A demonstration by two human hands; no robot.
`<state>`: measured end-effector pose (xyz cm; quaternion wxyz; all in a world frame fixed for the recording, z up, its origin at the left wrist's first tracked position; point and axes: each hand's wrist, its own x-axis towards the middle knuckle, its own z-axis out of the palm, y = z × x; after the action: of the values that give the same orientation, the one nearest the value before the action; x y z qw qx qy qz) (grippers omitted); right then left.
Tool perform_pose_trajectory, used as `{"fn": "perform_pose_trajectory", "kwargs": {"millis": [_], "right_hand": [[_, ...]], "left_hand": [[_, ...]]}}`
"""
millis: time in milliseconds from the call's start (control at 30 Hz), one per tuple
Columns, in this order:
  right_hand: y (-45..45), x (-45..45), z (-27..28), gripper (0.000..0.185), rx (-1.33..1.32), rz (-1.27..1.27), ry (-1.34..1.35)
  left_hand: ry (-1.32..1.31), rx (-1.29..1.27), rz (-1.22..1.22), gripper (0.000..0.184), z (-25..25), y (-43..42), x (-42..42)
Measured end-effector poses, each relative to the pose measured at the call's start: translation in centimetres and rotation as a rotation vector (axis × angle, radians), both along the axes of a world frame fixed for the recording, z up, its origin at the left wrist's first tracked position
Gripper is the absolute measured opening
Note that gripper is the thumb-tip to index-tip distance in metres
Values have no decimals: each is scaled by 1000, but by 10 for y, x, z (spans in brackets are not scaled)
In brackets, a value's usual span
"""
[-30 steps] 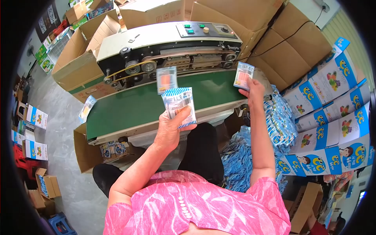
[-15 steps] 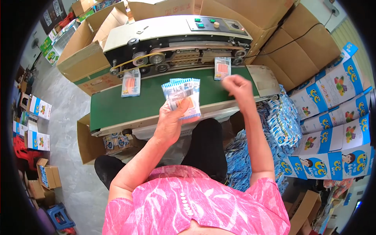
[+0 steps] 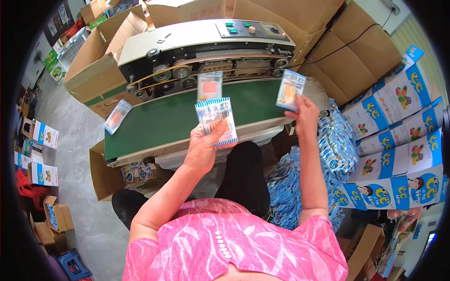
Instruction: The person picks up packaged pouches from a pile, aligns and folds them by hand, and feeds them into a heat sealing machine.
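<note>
My left hand is closed round a small stack of blue-and-white snack packets, thumb on top, above the front edge of the green conveyor belt. At the belt's right end, my right hand pinches one snack packet by its lower part, with the top tilted towards the sealing machine. Behind the stack, another packet stands at the machine's drive belts; the stack partly hides its lower end. One more packet lies slanted at the belt's left end.
Right of the belt rises a large heap of blue packets. Printed cartons stand beyond it. An open cardboard box with small packs sits under the belt's left end. Large brown cardboard boxes stand behind the machine.
My right hand has moved right and down and now holds a packet. The packets along the machine have travelled left, one to the belt's end. My left hand stays nearly in place with its stack.
</note>
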<state>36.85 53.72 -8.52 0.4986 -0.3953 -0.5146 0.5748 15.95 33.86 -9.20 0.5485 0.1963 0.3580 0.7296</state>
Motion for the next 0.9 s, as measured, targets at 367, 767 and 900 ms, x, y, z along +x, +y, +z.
{"fn": "perform_pose_trajectory", "kwargs": {"millis": [367,767,900], "right_hand": [[98,-16,-10,24,-133,30,-303],[-101,-68,17,20,-11,715,-23],[-95,-59,0,25,-196,614,89]], "left_hand": [[101,23,9,25,0,0,-1],[11,126,12,25,0,7,3],[-53,63,-24,28,5,4,1]]}}
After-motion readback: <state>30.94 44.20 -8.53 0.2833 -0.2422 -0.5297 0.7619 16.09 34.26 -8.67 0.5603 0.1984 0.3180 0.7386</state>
